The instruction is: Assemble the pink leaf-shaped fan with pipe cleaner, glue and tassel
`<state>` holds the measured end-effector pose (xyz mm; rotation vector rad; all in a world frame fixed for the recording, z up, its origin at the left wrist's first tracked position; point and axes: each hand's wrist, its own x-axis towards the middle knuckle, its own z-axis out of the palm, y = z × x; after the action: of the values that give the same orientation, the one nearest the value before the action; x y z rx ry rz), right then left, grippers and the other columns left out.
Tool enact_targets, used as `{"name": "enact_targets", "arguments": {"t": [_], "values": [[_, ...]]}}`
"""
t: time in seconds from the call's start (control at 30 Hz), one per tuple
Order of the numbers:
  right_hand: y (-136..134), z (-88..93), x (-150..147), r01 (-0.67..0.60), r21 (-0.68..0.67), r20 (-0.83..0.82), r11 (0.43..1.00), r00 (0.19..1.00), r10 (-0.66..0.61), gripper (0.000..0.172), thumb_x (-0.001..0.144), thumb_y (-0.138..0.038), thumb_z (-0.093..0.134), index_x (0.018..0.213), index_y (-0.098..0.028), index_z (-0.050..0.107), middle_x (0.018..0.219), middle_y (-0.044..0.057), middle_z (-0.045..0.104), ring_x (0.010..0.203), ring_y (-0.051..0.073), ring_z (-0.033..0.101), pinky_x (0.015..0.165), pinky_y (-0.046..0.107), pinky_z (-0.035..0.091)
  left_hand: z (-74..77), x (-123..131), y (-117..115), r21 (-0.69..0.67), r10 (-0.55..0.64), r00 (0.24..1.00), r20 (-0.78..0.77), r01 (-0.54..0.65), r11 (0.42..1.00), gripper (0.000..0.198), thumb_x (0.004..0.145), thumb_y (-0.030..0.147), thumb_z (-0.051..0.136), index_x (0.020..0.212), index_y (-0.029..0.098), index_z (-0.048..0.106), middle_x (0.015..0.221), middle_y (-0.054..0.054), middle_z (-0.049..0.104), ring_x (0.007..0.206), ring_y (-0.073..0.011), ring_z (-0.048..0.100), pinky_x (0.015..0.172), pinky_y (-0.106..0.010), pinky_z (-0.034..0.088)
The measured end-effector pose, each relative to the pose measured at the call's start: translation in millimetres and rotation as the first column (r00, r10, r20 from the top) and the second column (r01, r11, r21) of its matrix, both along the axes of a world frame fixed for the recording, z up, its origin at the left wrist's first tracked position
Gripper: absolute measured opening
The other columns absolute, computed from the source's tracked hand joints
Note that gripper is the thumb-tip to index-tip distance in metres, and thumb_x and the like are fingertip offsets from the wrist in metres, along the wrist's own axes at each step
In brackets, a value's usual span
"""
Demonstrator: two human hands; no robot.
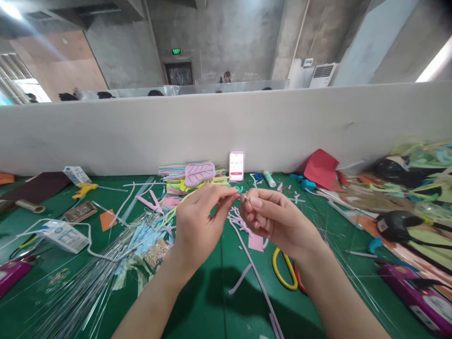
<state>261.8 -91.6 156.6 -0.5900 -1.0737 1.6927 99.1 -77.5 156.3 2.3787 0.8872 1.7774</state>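
Observation:
In the middle of the head view, both hands meet above the table. My left hand (201,221) has thumb and forefinger pinched together at the tip, with a small teal curl (239,189) right by them. What it grips is too small to name. My right hand (275,214) is also pinched, its fingers curled around a thin pale piece (246,197) whose kind I cannot make out. Beneath the hands lie lilac strips (249,254) and a pink paper square (256,241). Scissors with yellow and red handles (285,269) lie beside my right forearm, partly hidden by it.
A phone (236,165) stands against the white partition (219,127). A lilac leaf-patterned piece (199,174) rests on coloured strips. Thin wires (95,273) spread at left, near a yellow glue gun (84,190). Purple devices (416,296) and papers crowd the right.

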Motion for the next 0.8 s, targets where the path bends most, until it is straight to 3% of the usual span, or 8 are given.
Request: {"name": "enact_targets", "arguments": {"t": [0.1,0.27,0.43,0.57,0.8], "values": [[-1.6,-0.4,-3.5,0.072,0.093,0.014,0.993,0.997,-0.074,0.018,0.074,-0.031,0.075,0.065,-0.017,0.067,0.059,-0.002,0.057,0.049,0.005,0.046,0.04,0.014,0.035,-1.3,0.8,1.9,0.055,0.019,1.0,0.008,-0.02,0.998,0.007,0.083,0.011,0.065,0.082,0.018,0.066,0.075,0.0,0.071,0.067,-0.0106,0.063,0.064,-0.021,0.05],[-3.1,-3.5,-9.8,0.198,0.233,-0.002,0.952,0.979,-0.203,0.014,0.074,-0.031,0.076,0.069,-0.02,0.069,0.065,-0.001,0.061,0.052,0.006,0.049,0.041,0.015,0.038,-1.7,4.0,3.4,-0.057,-0.005,0.998,0.068,0.009,0.998,0.003,0.085,0.016,0.065,0.083,0.019,0.066,0.076,0.001,0.07,0.065,-0.0093,0.065,0.062,-0.02,0.052],[-1.7,-6.0,-10.6,0.136,0.218,-0.02,0.966,0.991,-0.135,0.016,0.08,-0.032,0.07,0.071,-0.019,0.068,0.063,-0.001,0.059,0.051,0.006,0.051,0.041,0.015,0.041,-3.3,6.9,4.0,-0.012,0.068,0.997,0.03,-0.068,0.998,0.005,0.088,0.019,0.061,0.087,0.019,0.065,0.079,0.0,0.071,0.07,-0.0108,0.065,0.064,-0.022,0.051],[-2.8,-6.0,-9.1,0.037,0.294,0.013,0.955,0.999,-0.042,0.012,0.082,-0.028,0.068,0.073,-0.019,0.069,0.069,0.0,0.063,0.059,0.008,0.057,0.046,0.017,0.047,-3.0,5.4,2.1,0.019,0.03,0.999,-0.032,-0.03,0.999,0.008,0.089,0.016,0.059,0.085,0.019,0.065,0.074,0.001,0.069,0.069,-0.01,0.064,0.065,-0.02,0.049],[-4.3,-9.8,-13.4,0.198,0.412,-0.013,0.889,0.977,-0.212,0.006,0.08,-0.022,0.071,0.075,-0.025,0.074,0.072,-0.001,0.069,0.052,0.005,0.051,0.044,0.016,0.041,-4.2,6.3,2.6,0.042,0.002,1.0,-0.012,-0.002,0.999,0.006,0.089,0.017,0.059,0.087,0.019,0.064,0.075,0.001,0.068,0.069,-0.0101,0.062,0.065,-0.02,0.049]]}}
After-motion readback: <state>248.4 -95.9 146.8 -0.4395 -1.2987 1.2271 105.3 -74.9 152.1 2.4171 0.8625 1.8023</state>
